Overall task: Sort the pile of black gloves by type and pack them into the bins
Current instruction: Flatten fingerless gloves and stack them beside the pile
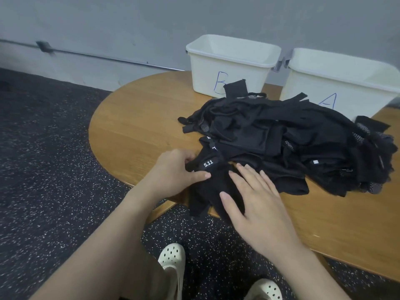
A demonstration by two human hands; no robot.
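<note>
We see our left hand (pixel 175 169) pinching the cuff of a black glove with a "5.11" label (pixel 208 180), thumb lying across the fabric just below the white lettering and the other fingers curled around the cuff's far edge. Our right hand (pixel 253 198) lies flat on the same glove just to the right of the left hand, fingers straight and spread, gripping nothing. The glove's fingers hang over the near edge of the round wooden table (pixel 138 124), below and between our two hands.

Beyond our right hand, touching the labelled glove, the pile of black gloves (pixel 281 139) spreads away to the right; some pieces in it show dotted grip patches.

Farther off, past the pile, stand two white bins. The bin marked "B" (pixel 231 68) sits straight ahead of our left hand, its front partly hidden by a glove sticking up from the pile. The bin marked "A" (pixel 339 83) sits to its right, beyond our right hand.

Below our arms, two cream perforated clogs (pixel 173 256) rest on the dark speckled floor (pixel 54 180).
</note>
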